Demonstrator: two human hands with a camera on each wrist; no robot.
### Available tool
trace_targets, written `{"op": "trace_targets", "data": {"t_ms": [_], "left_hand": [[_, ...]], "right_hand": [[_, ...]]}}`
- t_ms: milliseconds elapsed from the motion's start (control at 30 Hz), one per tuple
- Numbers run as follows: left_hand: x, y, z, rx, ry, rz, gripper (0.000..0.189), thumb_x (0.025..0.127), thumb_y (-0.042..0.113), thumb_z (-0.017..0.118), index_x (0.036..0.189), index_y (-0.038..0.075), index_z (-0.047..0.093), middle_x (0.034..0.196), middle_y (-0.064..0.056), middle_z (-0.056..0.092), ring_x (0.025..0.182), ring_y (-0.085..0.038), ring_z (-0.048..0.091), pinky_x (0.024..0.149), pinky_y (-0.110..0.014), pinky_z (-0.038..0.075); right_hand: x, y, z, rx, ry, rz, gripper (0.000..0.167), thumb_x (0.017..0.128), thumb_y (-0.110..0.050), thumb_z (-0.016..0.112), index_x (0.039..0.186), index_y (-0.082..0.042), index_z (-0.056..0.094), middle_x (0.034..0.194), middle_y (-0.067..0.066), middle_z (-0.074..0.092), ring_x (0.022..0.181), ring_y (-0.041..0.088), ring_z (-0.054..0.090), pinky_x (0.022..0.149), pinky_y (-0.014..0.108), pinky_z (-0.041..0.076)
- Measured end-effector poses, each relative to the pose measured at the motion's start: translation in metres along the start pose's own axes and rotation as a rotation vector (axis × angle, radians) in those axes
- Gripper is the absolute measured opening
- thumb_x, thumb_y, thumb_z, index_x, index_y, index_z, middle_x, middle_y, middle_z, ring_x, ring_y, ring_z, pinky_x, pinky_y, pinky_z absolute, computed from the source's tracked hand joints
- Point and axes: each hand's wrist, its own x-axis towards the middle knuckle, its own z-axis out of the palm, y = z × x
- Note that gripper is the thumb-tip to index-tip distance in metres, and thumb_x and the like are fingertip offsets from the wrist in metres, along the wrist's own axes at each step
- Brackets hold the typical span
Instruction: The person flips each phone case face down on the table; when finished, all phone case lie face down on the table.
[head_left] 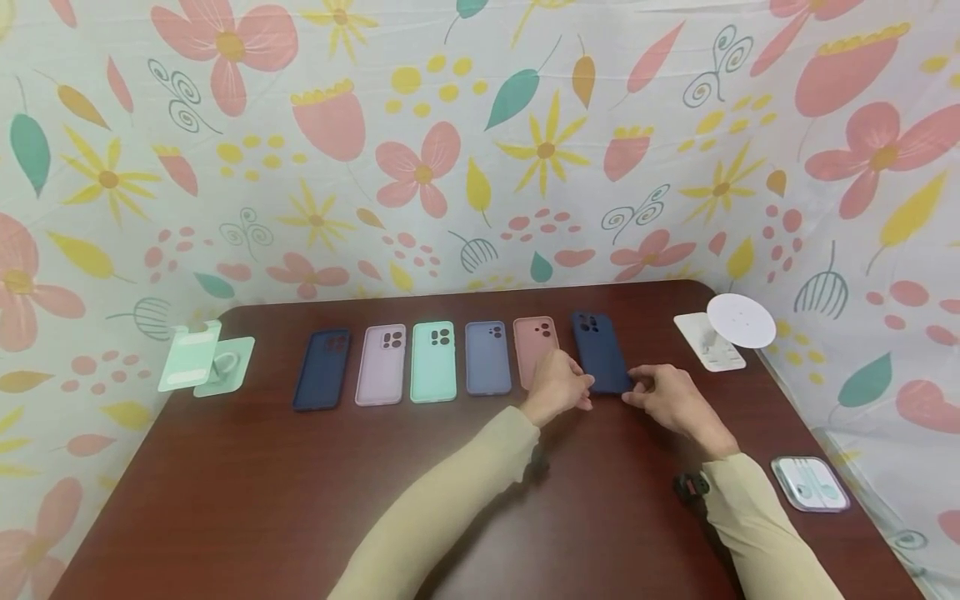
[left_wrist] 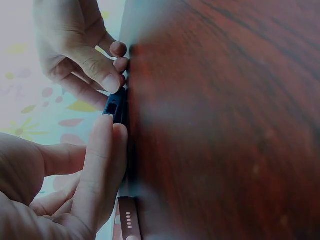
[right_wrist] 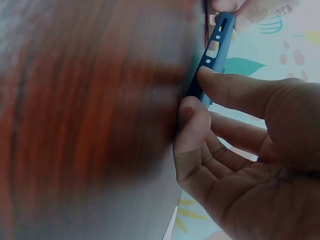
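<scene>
Fingers of both the left hand (head_left: 557,385) and the right hand (head_left: 670,402) are pinching the lower corners of a navy case (head_left: 600,354), which is lying at two o'clock from the middle of the glossy, wood-grained table (head_left: 285,500), its matte back facing up. Its lower edge is showing slots and small round holes in the right wrist view; whether that edge is touching the wood, I cannot tell. Left knuckles are hiding the lower part of a pink case (head_left: 532,337) at one o'clock. Anticlockwise, more smooth, rimmed shells are lying in a row: a blue-grey case (head_left: 487,362) at twelve, a mint case (head_left: 432,367) at eleven, a lilac case (head_left: 378,371) past ten and another dark blue case (head_left: 318,379) at ten. Farther out at two, a white stand (head_left: 712,354) is holding up a round disc, its marks proving too small to read; past nine, a mint stand (head_left: 189,360) is tilting its rectangular plate. At three, a clear, round-cornered box (head_left: 810,483) is holding pale earphones. Sleeves (head_left: 435,508) are running out of frame at seven and four.
</scene>
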Motion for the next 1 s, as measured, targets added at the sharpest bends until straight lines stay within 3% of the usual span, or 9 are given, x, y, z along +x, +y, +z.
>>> {"op": "trace_targets", "data": {"t_ms": [167,300,467,567,700,800,1000], "left_hand": [[0.001,-0.002,0.003,0.049,0.007,0.034,0.011,0.098,0.002,0.079,0.101,-0.009,0.08,0.069,-0.012,0.076,0.06,-0.024,0.08,0.056,-0.022,0.061],[0.005,-0.006,0.004,0.121,0.009,0.062,0.01,0.098,0.003,0.079,0.097,-0.007,0.08,0.063,-0.008,0.075,0.052,-0.016,0.076,0.057,-0.02,0.06],[0.023,-0.018,0.014,0.231,0.001,0.055,0.01,0.096,0.008,0.082,0.089,0.001,0.08,0.048,0.004,0.066,0.039,-0.003,0.065,0.053,-0.015,0.054],[0.037,-0.027,0.021,0.279,0.006,0.052,0.01,0.095,0.011,0.083,0.088,0.004,0.081,0.045,0.007,0.063,0.037,-0.001,0.062,0.051,-0.015,0.052],[0.046,-0.038,0.023,0.322,0.004,0.079,0.009,0.093,0.013,0.084,0.087,0.008,0.081,0.047,0.009,0.064,0.037,0.0,0.062,0.059,-0.013,0.055],[0.041,-0.037,0.018,0.331,0.001,0.099,0.008,0.093,0.015,0.085,0.088,0.012,0.08,0.052,0.008,0.068,0.04,-0.001,0.065,0.068,-0.014,0.058],[-0.002,-0.006,-0.014,0.256,-0.045,0.109,0.01,0.097,0.012,0.082,0.099,0.003,0.078,0.063,-0.003,0.074,0.051,-0.011,0.073,0.069,-0.022,0.062]], "right_hand": [[-0.001,0.0,0.0,-0.014,0.013,-0.008,0.048,0.1,-0.014,0.076,0.136,0.015,0.063,0.087,0.008,0.068,0.073,0.016,0.059,0.073,0.032,0.046],[-0.002,0.0,-0.001,-0.032,0.028,-0.011,0.048,0.099,-0.015,0.077,0.135,0.014,0.064,0.087,0.009,0.069,0.073,0.016,0.059,0.073,0.031,0.046],[-0.002,-0.001,-0.002,-0.06,0.043,-0.014,0.049,0.098,-0.015,0.078,0.135,0.014,0.065,0.088,0.009,0.072,0.076,0.016,0.061,0.076,0.033,0.048],[-0.002,-0.001,-0.002,-0.068,0.04,-0.012,0.05,0.098,-0.016,0.078,0.135,0.014,0.064,0.088,0.01,0.073,0.077,0.016,0.062,0.077,0.034,0.049],[-0.004,-0.003,-0.002,-0.083,0.062,-0.018,0.051,0.097,-0.017,0.079,0.134,0.014,0.064,0.086,0.009,0.072,0.077,0.017,0.063,0.078,0.034,0.049],[-0.008,-0.006,-0.002,-0.086,0.118,-0.038,0.052,0.096,-0.019,0.08,0.134,0.014,0.064,0.084,0.008,0.073,0.076,0.016,0.063,0.078,0.035,0.05],[-0.012,-0.019,0.002,-0.02,0.179,-0.084,0.05,0.096,-0.02,0.08,0.133,0.011,0.067,0.086,0.008,0.077,0.075,0.012,0.066,0.073,0.03,0.051]]}}
